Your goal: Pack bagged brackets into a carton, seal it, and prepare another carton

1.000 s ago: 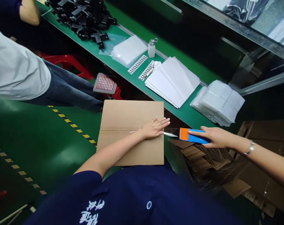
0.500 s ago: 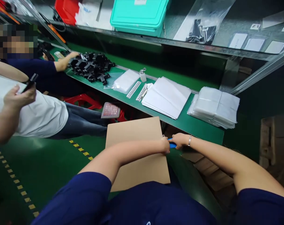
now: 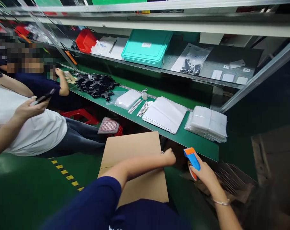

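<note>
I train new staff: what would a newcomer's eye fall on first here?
Probably the blue-and-orange tape dispenser in the right hand, right of the cardboard box. Next, likely the turquoise bin on the shelf above the green bench, then the black parts heaped further left on that bench.

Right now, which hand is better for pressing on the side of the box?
Probably the left hand: it is at the edge of the cardboard box, with its forearm over the top. The right hand is farther off and holds the tape dispenser.
</note>
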A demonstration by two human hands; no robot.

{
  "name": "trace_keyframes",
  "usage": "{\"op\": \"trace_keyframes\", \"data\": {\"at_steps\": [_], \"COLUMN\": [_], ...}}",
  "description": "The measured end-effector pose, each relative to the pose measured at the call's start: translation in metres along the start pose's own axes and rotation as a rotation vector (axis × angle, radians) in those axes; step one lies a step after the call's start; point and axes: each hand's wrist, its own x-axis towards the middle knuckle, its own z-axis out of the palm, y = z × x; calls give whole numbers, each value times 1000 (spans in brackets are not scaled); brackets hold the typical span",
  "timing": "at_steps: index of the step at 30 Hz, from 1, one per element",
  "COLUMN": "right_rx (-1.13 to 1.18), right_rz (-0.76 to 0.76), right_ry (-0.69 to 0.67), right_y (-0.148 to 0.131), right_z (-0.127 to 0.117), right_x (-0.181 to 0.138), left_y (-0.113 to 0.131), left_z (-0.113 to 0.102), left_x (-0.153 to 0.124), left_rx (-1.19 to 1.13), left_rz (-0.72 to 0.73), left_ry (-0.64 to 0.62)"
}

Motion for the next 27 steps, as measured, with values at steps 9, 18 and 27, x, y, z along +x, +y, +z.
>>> {"op": "trace_keyframes", "data": {"at_steps": [9,18,27], "right_rx": [300,194,164], "right_rz": [-99,-157,2], "right_ry": [492,580,427], "right_y": [-94,-129,-144], "right_z": [45,53,25], "right_x": [-136,-168,-152], "left_y": [-1,4,-12], "left_z": [-15,-32,-52], "left_x": [-90,-125,-58], "left_rx": [-558,-792,-640], "left_rz": [55,5,-166], "left_ry": [-43,-104,16]}}
